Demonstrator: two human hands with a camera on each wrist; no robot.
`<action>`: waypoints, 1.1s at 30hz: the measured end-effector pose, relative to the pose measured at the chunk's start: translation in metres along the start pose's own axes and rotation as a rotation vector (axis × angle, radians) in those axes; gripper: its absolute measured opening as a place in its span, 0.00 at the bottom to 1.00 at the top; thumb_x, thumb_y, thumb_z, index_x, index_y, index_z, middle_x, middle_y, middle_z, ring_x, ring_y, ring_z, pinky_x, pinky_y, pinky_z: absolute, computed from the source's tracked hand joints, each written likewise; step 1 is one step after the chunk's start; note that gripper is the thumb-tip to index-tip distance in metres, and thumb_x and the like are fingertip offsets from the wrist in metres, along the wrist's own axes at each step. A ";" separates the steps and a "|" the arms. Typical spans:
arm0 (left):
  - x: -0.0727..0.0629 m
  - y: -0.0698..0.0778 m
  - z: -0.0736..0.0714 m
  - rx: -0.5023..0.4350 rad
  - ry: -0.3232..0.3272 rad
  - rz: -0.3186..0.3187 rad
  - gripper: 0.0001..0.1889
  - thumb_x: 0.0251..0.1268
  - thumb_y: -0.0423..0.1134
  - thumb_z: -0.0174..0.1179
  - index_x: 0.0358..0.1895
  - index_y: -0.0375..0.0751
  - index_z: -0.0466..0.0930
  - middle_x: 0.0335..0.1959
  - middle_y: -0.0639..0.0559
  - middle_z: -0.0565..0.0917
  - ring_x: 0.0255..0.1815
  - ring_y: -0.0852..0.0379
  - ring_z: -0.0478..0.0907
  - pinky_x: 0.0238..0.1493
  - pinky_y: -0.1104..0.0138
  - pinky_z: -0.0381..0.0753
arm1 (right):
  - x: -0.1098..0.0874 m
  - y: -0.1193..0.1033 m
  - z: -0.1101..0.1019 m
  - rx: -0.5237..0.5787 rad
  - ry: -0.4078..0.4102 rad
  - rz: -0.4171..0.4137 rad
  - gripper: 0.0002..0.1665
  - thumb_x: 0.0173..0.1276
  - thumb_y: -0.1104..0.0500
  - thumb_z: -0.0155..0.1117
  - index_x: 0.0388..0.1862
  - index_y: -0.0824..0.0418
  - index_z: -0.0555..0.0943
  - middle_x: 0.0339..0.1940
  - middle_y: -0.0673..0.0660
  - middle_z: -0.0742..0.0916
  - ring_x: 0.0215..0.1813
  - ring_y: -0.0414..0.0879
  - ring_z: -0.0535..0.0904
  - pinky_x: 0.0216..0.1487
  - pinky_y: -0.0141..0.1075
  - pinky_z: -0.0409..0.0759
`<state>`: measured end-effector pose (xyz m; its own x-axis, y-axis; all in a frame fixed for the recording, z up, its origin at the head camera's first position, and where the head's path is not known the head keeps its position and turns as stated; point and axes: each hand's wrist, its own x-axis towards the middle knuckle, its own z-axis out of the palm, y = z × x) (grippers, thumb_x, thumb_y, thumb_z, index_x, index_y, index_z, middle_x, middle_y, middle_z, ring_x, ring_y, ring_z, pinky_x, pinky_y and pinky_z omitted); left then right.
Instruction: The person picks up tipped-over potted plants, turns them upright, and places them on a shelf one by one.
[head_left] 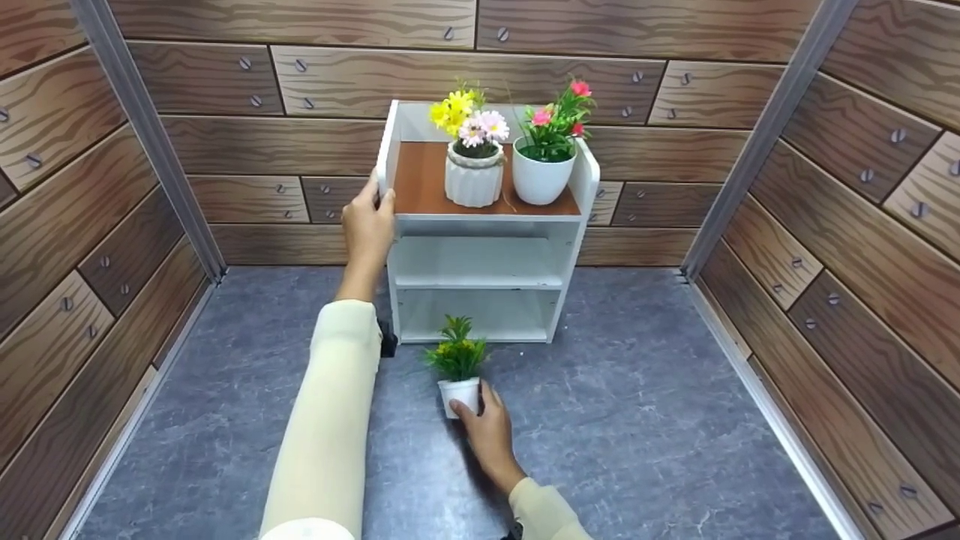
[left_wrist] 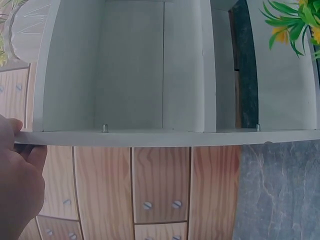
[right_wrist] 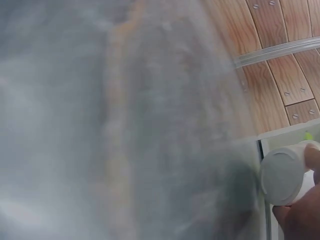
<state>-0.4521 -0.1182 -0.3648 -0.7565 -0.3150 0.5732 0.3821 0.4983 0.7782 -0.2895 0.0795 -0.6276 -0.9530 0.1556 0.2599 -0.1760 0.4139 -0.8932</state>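
My left hand (head_left: 369, 225) grips the left side panel of a small white shelf unit (head_left: 487, 217), with the thumb at its front edge. In the left wrist view, that hand (left_wrist: 20, 180) holds the panel's edge. My right hand (head_left: 491, 435) holds a small potted plant (head_left: 459, 394) by its white pot, in front of the bottom shelf. Green leaves with yellow flowers rise from it. The right wrist view shows the pot's round underside (right_wrist: 281, 177), off the floor. On the brown top stand a ribbed flowerpot (head_left: 474, 180) and a smooth white flowerpot (head_left: 541, 176).
Wood-patterned panel walls (head_left: 247, 150) enclose the space on three sides, joined by grey metal strips (head_left: 142, 135). The shelf unit stands on a grey marbled floor (head_left: 645, 405) near the back wall. A middle shelf board (head_left: 480, 283) divides its lower part.
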 end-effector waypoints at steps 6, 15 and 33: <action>-0.001 0.000 0.000 0.000 0.005 0.002 0.23 0.73 0.37 0.59 0.70 0.41 0.74 0.58 0.36 0.83 0.60 0.45 0.82 0.62 0.55 0.78 | -0.012 0.007 -0.005 0.031 -0.018 0.007 0.43 0.62 0.50 0.74 0.71 0.70 0.71 0.58 0.66 0.81 0.58 0.58 0.80 0.53 0.46 0.82; -0.001 0.000 0.000 0.008 0.017 -0.001 0.23 0.73 0.38 0.59 0.70 0.41 0.75 0.57 0.36 0.83 0.59 0.44 0.82 0.60 0.55 0.79 | -0.014 0.011 -0.010 0.084 -0.048 0.006 0.43 0.59 0.56 0.77 0.69 0.71 0.72 0.63 0.68 0.80 0.64 0.60 0.77 0.60 0.42 0.79; -0.002 -0.001 0.002 0.006 0.028 0.018 0.23 0.72 0.37 0.59 0.69 0.39 0.75 0.57 0.35 0.83 0.60 0.43 0.82 0.62 0.54 0.78 | -0.013 0.020 -0.012 0.162 -0.108 0.000 0.45 0.55 0.65 0.78 0.70 0.71 0.69 0.66 0.72 0.76 0.69 0.64 0.74 0.67 0.48 0.75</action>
<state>-0.4527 -0.1163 -0.3672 -0.7346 -0.3281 0.5939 0.3923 0.5088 0.7663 -0.2776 0.0966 -0.6443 -0.9723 0.0545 0.2271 -0.2055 0.2623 -0.9429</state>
